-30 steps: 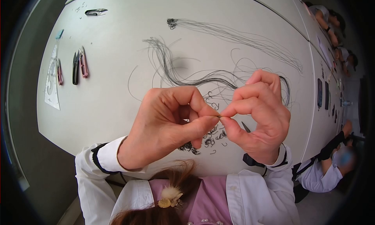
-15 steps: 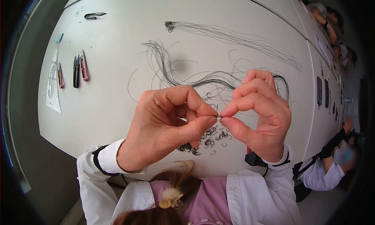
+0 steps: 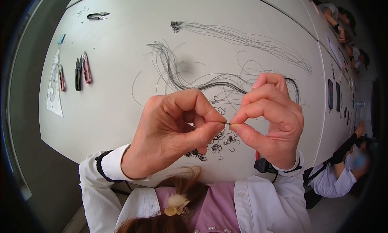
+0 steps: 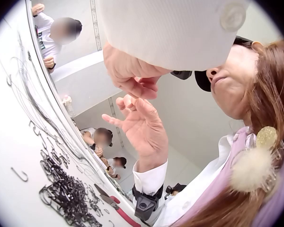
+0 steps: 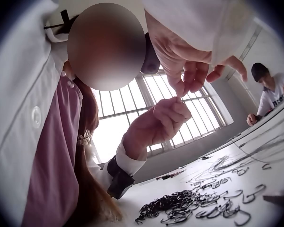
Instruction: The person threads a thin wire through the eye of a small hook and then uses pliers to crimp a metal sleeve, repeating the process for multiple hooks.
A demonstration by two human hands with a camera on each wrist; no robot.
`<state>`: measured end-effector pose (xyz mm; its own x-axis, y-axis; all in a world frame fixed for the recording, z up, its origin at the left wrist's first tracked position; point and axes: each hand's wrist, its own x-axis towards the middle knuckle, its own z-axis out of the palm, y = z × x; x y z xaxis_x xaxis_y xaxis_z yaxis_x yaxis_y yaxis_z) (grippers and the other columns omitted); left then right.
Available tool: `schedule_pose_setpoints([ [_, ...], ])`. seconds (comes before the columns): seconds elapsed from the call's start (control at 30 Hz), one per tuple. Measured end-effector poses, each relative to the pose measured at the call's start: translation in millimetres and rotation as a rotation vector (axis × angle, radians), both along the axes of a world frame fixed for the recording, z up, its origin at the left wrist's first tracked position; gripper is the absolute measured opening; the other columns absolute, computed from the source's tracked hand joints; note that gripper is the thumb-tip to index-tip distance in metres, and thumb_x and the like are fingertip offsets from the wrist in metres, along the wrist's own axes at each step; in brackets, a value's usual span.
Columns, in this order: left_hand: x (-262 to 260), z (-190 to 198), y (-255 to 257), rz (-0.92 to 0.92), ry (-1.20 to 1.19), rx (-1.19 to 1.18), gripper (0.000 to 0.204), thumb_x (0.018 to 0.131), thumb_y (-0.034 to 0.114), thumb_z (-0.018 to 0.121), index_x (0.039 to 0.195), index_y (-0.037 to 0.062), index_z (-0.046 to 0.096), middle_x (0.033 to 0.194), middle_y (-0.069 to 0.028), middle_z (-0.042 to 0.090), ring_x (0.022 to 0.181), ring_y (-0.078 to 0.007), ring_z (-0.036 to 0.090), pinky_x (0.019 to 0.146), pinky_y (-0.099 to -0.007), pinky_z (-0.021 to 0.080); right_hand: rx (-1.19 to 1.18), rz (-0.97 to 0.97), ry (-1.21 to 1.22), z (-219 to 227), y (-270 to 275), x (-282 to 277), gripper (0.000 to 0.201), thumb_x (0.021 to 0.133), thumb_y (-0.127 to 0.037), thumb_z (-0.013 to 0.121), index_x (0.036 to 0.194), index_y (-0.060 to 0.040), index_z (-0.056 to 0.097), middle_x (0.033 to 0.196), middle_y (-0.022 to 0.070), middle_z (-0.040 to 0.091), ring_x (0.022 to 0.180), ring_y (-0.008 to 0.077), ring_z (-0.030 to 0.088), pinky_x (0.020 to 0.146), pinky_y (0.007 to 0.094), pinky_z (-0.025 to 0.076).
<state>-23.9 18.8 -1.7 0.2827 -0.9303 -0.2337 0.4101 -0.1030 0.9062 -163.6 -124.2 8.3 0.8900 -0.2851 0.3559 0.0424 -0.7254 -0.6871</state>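
Observation:
Thumb and forefinger of the left hand (image 3: 173,130) pinch one end of a tiny dark piece (image 3: 227,123) in the head view. On its other end, the right hand (image 3: 273,120) pinches with thumb and forefinger, its other fingers bent above. The fingertips of the two hands are a short gap apart, over the table. Under and between the hands lie loose dark hooks (image 3: 216,147); the left wrist view shows a dense pile of them (image 4: 68,194). Just beyond the hands runs a bundle of dark line (image 3: 220,84), partly covered by the right hand.
A second bundle of line (image 3: 242,40) with hooks at one end lies farther back. Snips (image 3: 78,74), more snips (image 3: 98,16) and a clear set square (image 3: 53,95) are at the left. Red-handled cutters (image 4: 114,204) lie beside the pile. Other people (image 3: 343,174) sit at the right.
The gap between the two hands' fingertips has widened slightly, and the small dark piece shows between them. The right hand has shifted a little to the right.

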Motion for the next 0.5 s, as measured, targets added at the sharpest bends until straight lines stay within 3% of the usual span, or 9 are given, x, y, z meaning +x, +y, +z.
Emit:
schedule_pose_setpoints([
  [0.27, 1.6, 3.8, -1.0, -0.016, 0.025, 0.035, 0.005, 0.078, -0.003, 0.064, 0.081, -0.0034, 0.059, 0.075, -0.0055, 0.060, 0.056, -0.0061, 0.057, 0.050, -0.0170, 0.049, 0.014, -0.032, -0.012, 0.3, 1.8, 0.3, 0.014, 0.056, -0.004, 0.071, 0.067, -0.0074, 0.063, 0.073, 0.0009, 0.056, 0.080, 0.0218, 0.043, 0.077, 0.0351, 0.035],
  [0.33, 2.4, 6.0, -2.0, -0.045, 0.058, 0.081, 0.007, 0.078, -0.002, 0.065, 0.081, -0.0031, 0.059, 0.078, -0.0064, 0.062, 0.058, -0.0063, 0.058, 0.051, -0.0176, 0.050, -0.024, -0.070, -0.028, 3.6, 3.1, 3.1, 0.018, 0.053, 0.000, 0.071, 0.067, -0.0091, 0.063, 0.068, 0.0003, 0.057, 0.074, 0.0202, 0.050, 0.071, 0.0316, 0.041],
  [0.5, 0.2, 4.2, -2.6, -0.055, 0.061, 0.058, 0.009, 0.076, -0.003, 0.067, 0.082, -0.0035, 0.060, 0.078, -0.0072, 0.062, 0.060, -0.0067, 0.059, 0.052, -0.0191, 0.051, -0.037, -0.096, -0.041, 4.4, 5.8, 3.8, 0.019, 0.052, 0.001, 0.069, 0.065, -0.0097, 0.062, 0.067, -0.0007, 0.057, 0.075, 0.0211, 0.049, 0.070, 0.0315, 0.042],
])
